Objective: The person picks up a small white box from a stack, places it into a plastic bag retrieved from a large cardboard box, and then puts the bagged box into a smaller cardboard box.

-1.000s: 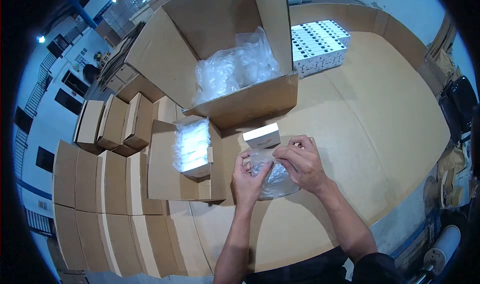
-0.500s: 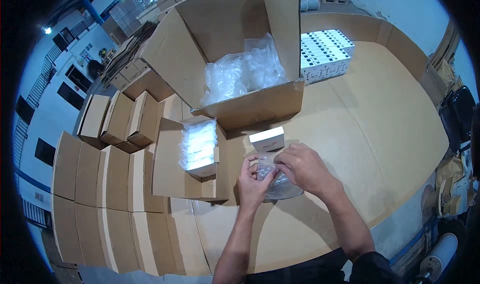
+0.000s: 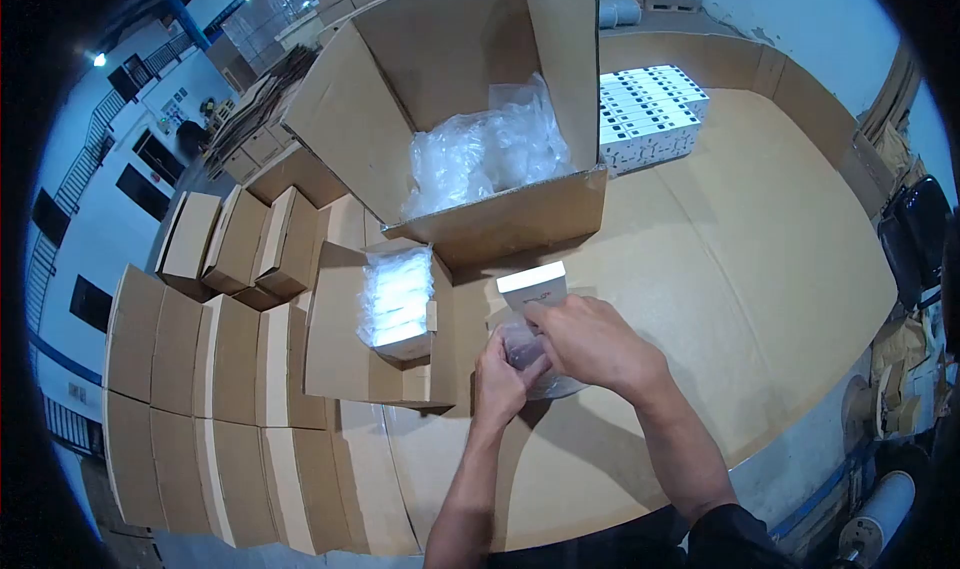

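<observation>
A clear plastic bag [image 3: 522,347], its mouth spread apart, lies on the cardboard-covered table in front of me. My left hand [image 3: 500,381] is closed on the bag's left side. Just beyond the bag, a small white box [image 3: 533,287] with faint reddish print stands tilted. My right hand [image 3: 597,344] has its fingers curled at the box's lower right edge, over the bag; its fingertips are partly hidden.
A large open carton [image 3: 500,204] holds a heap of clear bags [image 3: 480,149]. Left of my hands, a smaller carton [image 3: 335,339] contains several bagged white boxes [image 3: 398,294]. Stacked white boxes [image 3: 652,119] stand at the back right. Folded brown cartons [image 3: 230,359] line the left.
My right hand has left the bag's edge and moved up to the white box, which now tilts and shows more of its front. The bag's mouth has spread under my left hand.
</observation>
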A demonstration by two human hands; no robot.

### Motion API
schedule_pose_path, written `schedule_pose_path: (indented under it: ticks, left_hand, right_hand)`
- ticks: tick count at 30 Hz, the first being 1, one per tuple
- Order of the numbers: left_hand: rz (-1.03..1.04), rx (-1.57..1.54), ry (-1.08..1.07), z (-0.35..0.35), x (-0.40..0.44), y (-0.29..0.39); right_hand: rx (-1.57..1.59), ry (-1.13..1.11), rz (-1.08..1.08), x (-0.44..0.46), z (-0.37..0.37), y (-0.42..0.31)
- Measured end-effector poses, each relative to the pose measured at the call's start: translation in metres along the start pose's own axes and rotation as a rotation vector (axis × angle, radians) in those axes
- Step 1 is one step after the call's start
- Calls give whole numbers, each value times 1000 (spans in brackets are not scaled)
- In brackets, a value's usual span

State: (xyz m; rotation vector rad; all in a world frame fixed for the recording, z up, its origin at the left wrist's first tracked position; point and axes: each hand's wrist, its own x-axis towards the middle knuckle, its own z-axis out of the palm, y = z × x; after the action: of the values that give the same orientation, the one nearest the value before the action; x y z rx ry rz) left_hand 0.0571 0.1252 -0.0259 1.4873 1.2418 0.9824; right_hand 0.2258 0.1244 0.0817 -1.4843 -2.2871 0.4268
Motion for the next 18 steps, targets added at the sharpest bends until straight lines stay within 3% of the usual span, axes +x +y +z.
schedule_pose_path:
  ticks: [6, 8, 18]
  left_hand:
    - [-83, 23, -48, -7, 0, -5]
    - [-136, -124, -125, -7, 1, -10]
    - [-196, -56, -93, -9, -3, 19]
  right_hand:
    - [166, -72, 51, 7, 1, 3]
    - [192, -82, 35, 8, -1, 2]
    - [233, -100, -14, 10, -9, 0]
